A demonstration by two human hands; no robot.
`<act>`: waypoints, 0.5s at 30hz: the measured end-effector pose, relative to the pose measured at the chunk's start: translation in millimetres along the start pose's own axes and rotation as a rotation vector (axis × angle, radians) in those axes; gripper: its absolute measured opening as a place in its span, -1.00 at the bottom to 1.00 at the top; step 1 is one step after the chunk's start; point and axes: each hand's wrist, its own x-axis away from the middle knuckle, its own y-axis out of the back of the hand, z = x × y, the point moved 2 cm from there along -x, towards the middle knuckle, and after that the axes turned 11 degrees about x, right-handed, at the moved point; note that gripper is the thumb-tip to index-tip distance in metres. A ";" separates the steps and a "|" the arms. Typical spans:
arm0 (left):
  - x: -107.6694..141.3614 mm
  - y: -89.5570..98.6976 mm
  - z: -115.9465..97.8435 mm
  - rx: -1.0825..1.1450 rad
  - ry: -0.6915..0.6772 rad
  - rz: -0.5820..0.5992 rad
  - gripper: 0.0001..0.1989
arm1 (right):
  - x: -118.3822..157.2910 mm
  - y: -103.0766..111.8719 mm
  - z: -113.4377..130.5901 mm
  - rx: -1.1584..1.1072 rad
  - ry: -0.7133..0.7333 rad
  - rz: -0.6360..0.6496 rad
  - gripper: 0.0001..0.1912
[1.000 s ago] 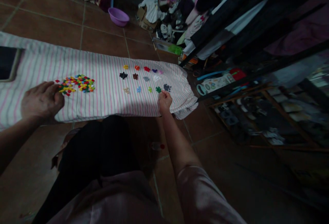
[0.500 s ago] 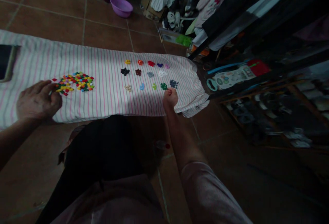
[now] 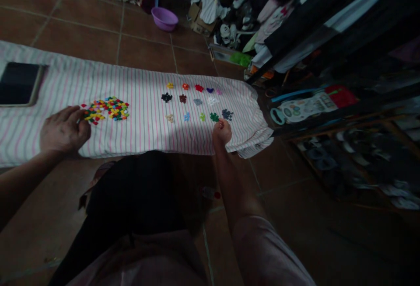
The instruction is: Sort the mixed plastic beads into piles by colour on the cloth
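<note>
My right hand (image 3: 223,130) has its fingers pinched together at the near edge of the dark green pile of small pieces (image 3: 214,116). What the fingertips hold, if anything, is too small to make out. Just beyond lies a dark grey-blue pile (image 3: 227,114), and a lime green pile (image 3: 202,116) is to the left. My left hand (image 3: 65,129) rests palm down on the striped cloth (image 3: 144,124), fingers loosely apart. Its fingertips reach the left edge of a mixed heap of small coloured pieces (image 3: 113,107).
More single-colour piles stand in rows, among them black (image 3: 166,97), brown (image 3: 183,99) and red (image 3: 198,88). A dark tablet-like device (image 3: 20,83) lies at the left. Beyond the cloth are a purple basin (image 3: 165,19) and heaped clothes; a shoe rack (image 3: 348,155) stands right.
The whole view has shifted, so the cloth appears farther right and slightly lower, showing more of the dark device. Both hands keep nearly the same places beside their piles.
</note>
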 end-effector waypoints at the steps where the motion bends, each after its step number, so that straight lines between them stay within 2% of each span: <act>1: 0.0 0.1 -0.6 -0.004 0.002 0.005 -0.53 | 0.1 1.0 0.3 -0.008 -0.002 -0.003 -0.65; 5: -0.8 -1.8 1.3 -0.024 0.001 0.027 -0.52 | -1.6 7.1 1.9 -0.085 -0.007 -0.036 -0.67; 7: -0.8 -3.9 3.9 -0.021 -0.023 0.032 -0.53 | -3.3 10.6 2.5 -0.156 -0.053 -0.035 -0.70; 11: 0.6 -8.4 8.9 0.023 -0.038 -0.014 -0.57 | -4.8 17.8 8.4 -0.445 -0.292 0.054 -0.76; 13: 0.8 -10.4 9.9 0.038 -0.038 -0.032 -0.58 | -2.8 23.3 19.6 -0.596 -0.373 0.066 -0.72; 15: 0.2 -11.9 10.1 0.051 -0.053 -0.027 -0.58 | 1.9 30.8 40.6 -0.668 -0.319 0.058 -0.70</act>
